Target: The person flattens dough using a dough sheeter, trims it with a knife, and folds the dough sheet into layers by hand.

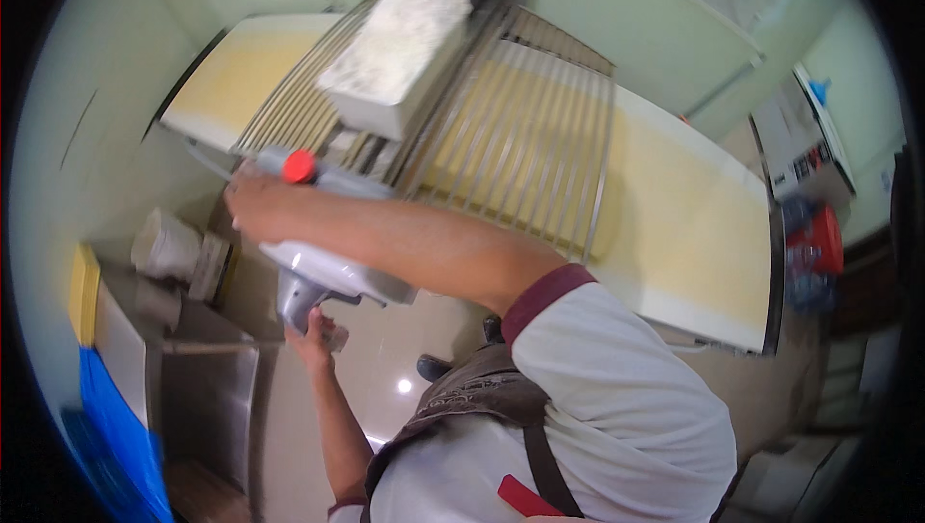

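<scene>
I count one dough-sheeting machine; its grey housing point(356, 181) sits left of centre in my view, in front of the white tray. The housing carries one red button point(300, 166) on its upper face and, below, one curved grey handle point(299, 299) that points down.

Right hand point(255, 203): one, with the arm extended across the housing. It rests at the housing's far-left edge, just beside the red button. The fingers are turned away from me, so I cannot tell whether they are spread or closed.

Left hand point(310, 340): one, raised from below. It touches the lower end of the curved handle, with the fingers bent; the area is blurred, and they may be wrapped round it, but I cannot confirm a grip.

Behind the housing I count one white tray point(374, 116) of white powder, two wire guards, one on the left point(303, 80) and one on the right point(530, 128), and two yellowish belts, left point(241, 70) and right point(694, 195).

Outlying items: one white bucket point(164, 243) and one steel cabinet point(202, 348) to the left; one red container point(827, 239) beyond the right belt. One dark apron point(482, 388) covers the wearer.
</scene>
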### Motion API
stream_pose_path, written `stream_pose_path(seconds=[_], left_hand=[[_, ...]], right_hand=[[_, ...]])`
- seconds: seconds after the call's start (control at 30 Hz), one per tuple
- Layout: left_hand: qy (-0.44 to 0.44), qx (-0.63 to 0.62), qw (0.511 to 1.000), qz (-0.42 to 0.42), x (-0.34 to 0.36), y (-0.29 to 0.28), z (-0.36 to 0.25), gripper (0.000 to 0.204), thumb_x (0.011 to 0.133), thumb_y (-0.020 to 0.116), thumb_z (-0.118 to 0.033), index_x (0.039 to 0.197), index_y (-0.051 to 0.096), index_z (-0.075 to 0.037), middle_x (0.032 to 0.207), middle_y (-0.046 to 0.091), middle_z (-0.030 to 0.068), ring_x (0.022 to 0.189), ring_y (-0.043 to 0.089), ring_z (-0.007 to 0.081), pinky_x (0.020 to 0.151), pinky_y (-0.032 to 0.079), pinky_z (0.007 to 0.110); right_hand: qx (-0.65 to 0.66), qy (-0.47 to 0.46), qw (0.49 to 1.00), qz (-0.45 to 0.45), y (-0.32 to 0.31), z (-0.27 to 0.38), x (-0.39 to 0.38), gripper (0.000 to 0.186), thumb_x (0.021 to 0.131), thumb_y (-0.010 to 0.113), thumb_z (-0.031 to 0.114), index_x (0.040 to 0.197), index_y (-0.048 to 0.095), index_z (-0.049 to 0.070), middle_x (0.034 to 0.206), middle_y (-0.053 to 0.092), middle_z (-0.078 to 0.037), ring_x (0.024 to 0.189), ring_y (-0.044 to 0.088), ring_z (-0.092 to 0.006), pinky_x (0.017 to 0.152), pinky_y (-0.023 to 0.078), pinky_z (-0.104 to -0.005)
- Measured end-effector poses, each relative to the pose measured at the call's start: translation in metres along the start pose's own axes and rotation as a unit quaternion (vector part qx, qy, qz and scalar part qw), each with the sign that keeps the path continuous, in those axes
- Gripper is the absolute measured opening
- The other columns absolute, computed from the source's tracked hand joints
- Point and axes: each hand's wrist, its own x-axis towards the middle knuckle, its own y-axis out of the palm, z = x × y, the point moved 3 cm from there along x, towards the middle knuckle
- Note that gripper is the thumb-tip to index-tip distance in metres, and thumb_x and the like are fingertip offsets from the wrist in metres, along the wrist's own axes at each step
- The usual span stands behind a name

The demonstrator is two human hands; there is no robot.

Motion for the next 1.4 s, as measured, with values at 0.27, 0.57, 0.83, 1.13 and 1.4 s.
stream_pose_path(seconds=[0.27,0.57,0.83,1.13,1.4], left_hand=[[-0.027,-0.081,0.986,0.143,0.0,0.007,0.017,0.037,0.082,0.074,-0.035,0.088,0.066,0.001,0.072,0.065,0.0061,0.067,0.063,0.0126,0.061,0.052,0.028],[-0.021,-0.023,0.992,0.123,0.004,0.001,0.019,0.041,0.081,0.075,-0.038,0.081,0.064,0.001,0.065,0.063,0.0069,0.06,0.062,0.014,0.054,0.048,0.029],[0.048,0.021,0.994,0.1,0.004,0.0,0.005,0.032,0.08,0.073,-0.031,0.078,0.066,0.0,0.062,0.061,0.0045,0.057,0.056,0.0114,0.054,0.045,0.03],[0.16,0.037,0.977,0.133,0.022,-0.009,0.011,0.035,0.077,0.075,-0.032,0.085,0.066,0.001,0.065,0.061,0.0053,0.059,0.054,0.0121,0.057,0.045,0.03],[0.09,0.048,0.988,0.119,0.028,-0.011,0.035,0.044,0.08,0.071,-0.045,0.082,0.065,-0.001,0.071,0.064,0.0046,0.068,0.061,0.0153,0.063,0.049,0.032]], right_hand=[[-0.181,0.14,0.935,0.272,-0.016,-0.015,0.059,0.056,0.09,0.046,0.049,0.118,0.064,0.005,0.124,0.061,-0.018,0.114,0.058,-0.0336,0.097,0.043,-0.0446],[-0.166,0.259,0.891,0.335,0.005,-0.02,0.084,0.052,0.088,0.049,0.043,0.119,0.063,0.003,0.127,0.059,-0.018,0.114,0.057,-0.0333,0.095,0.043,-0.0425],[-0.187,0.238,0.887,0.349,0.005,-0.025,0.083,0.056,0.089,0.047,0.046,0.119,0.063,0.001,0.129,0.057,-0.021,0.119,0.054,-0.0365,0.099,0.041,-0.0436],[-0.176,0.204,0.935,0.233,-0.008,-0.014,0.072,0.058,0.085,0.054,0.052,0.118,0.064,0.005,0.117,0.064,-0.019,0.11,0.061,-0.0348,0.094,0.046,-0.0419],[-0.044,-0.04,0.996,-0.071,-0.051,0.009,-0.103,0.041,0.085,0.065,0.027,0.122,0.06,0.009,0.131,0.055,-0.017,0.125,0.048,-0.034,0.108,0.034,-0.044]])
